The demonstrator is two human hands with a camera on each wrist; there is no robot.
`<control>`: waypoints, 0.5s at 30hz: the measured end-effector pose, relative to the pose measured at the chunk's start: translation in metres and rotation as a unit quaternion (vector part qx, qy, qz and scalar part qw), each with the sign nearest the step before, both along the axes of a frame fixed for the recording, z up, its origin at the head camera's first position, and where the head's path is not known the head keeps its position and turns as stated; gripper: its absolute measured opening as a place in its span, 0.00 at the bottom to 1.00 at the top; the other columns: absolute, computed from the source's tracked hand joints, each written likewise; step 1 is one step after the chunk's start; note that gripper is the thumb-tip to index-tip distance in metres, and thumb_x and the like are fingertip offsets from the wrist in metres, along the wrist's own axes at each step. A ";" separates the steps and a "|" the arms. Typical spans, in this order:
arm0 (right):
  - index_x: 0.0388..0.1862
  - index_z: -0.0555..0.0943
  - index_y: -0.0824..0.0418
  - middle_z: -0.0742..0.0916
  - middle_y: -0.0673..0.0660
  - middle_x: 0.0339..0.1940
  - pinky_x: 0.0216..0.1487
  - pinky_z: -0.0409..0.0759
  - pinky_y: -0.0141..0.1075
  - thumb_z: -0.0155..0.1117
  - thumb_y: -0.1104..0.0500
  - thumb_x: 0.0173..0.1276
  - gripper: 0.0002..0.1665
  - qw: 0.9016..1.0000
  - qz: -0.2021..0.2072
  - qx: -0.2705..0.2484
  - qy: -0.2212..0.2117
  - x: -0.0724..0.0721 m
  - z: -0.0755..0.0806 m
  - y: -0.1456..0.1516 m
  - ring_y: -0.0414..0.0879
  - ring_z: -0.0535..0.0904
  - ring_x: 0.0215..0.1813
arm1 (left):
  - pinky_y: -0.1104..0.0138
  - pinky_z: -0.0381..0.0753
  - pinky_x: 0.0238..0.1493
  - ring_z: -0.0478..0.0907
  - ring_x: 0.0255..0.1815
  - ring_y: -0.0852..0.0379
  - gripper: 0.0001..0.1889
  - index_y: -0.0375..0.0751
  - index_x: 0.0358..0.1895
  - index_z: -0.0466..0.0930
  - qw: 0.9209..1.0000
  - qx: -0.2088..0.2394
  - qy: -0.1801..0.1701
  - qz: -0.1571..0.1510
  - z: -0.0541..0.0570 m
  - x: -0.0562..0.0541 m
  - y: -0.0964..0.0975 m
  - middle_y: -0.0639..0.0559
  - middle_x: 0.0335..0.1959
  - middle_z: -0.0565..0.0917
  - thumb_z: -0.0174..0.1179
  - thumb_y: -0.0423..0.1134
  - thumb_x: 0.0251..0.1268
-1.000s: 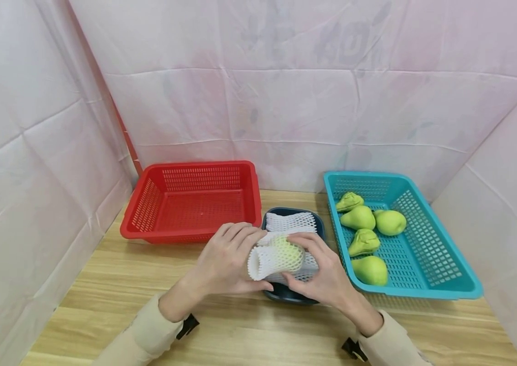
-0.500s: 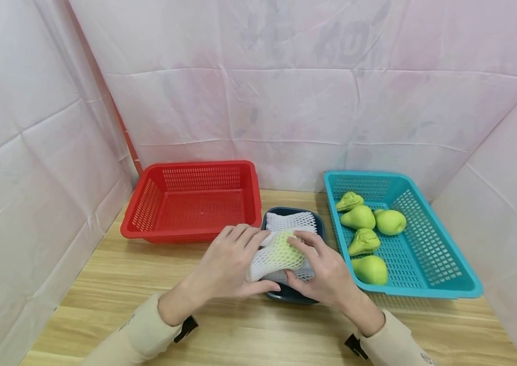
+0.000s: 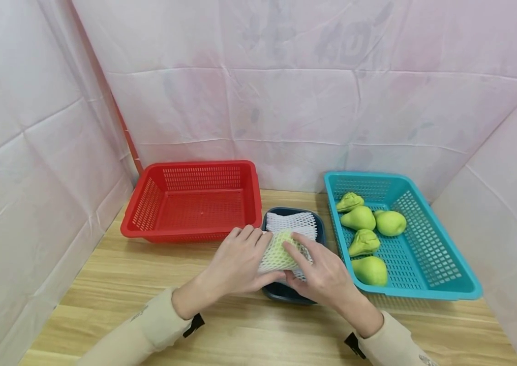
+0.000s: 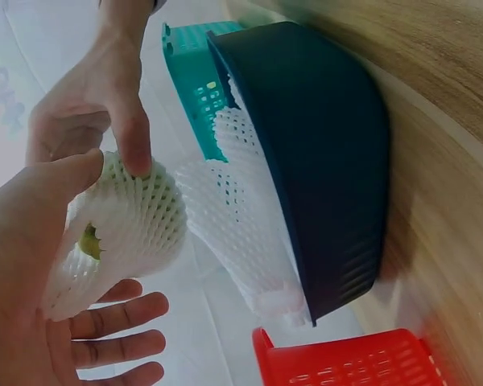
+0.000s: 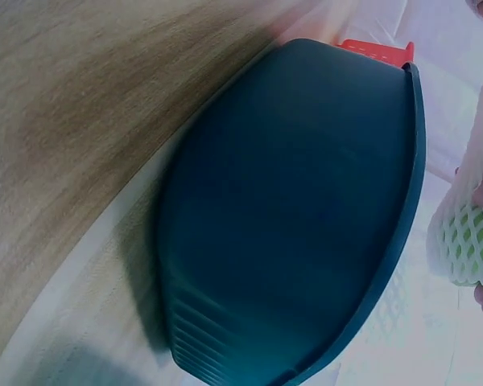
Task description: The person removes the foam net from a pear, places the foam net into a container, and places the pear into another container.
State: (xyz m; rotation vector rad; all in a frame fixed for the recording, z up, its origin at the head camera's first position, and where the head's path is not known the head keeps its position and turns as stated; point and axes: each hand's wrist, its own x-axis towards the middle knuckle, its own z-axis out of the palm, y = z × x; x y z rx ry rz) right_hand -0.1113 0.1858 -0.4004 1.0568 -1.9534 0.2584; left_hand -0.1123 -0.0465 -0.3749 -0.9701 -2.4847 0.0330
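Observation:
A light green fruit (image 3: 284,250) sits inside a white foam net sleeve (image 4: 141,221) over the dark blue tub (image 3: 287,295). My left hand (image 3: 238,262) holds the sleeve's left end, its thumb on the near side. My right hand (image 3: 324,272) grips the fruit's right end through the net, with thumb below and fingers above. In the left wrist view, a green tip (image 4: 90,241) shows through the sleeve's opening. More white foam net sleeves (image 3: 291,220) lie in the tub.
A red basket (image 3: 201,203) with nothing in it stands to the left of the tub. To the right, a turquoise basket (image 3: 432,264) holds several green fruits (image 3: 370,270), some pear-shaped, some wrinkled. Pale cloth hangs behind the wooden table (image 3: 258,335).
My left hand has shifted right, closer to the right hand, and covers more of the sleeve. The sleeve's open left end, visible earlier, has turned out of sight in the head view.

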 end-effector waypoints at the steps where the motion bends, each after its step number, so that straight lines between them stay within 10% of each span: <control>1: 0.56 0.85 0.65 0.88 0.68 0.54 0.38 0.90 0.45 0.57 0.47 0.74 0.26 1.000 0.001 0.003 0.002 0.000 0.000 0.000 0.56 0.89 0.39 | 0.64 0.82 0.49 0.81 0.49 0.55 0.41 0.45 0.62 0.80 1.000 -0.002 -0.002 0.003 0.000 0.000 0.000 0.51 0.51 0.88 0.56 0.78 0.64; 15: 0.55 0.86 0.64 0.88 0.69 0.53 0.42 0.90 0.46 0.58 0.52 0.72 0.22 0.999 0.005 0.021 0.035 0.001 0.001 -0.007 0.57 0.90 0.43 | 0.66 0.80 0.40 0.80 0.40 0.56 0.35 0.43 0.46 0.83 0.999 0.016 0.040 -0.005 -0.007 -0.003 0.003 0.51 0.39 0.87 0.63 0.74 0.59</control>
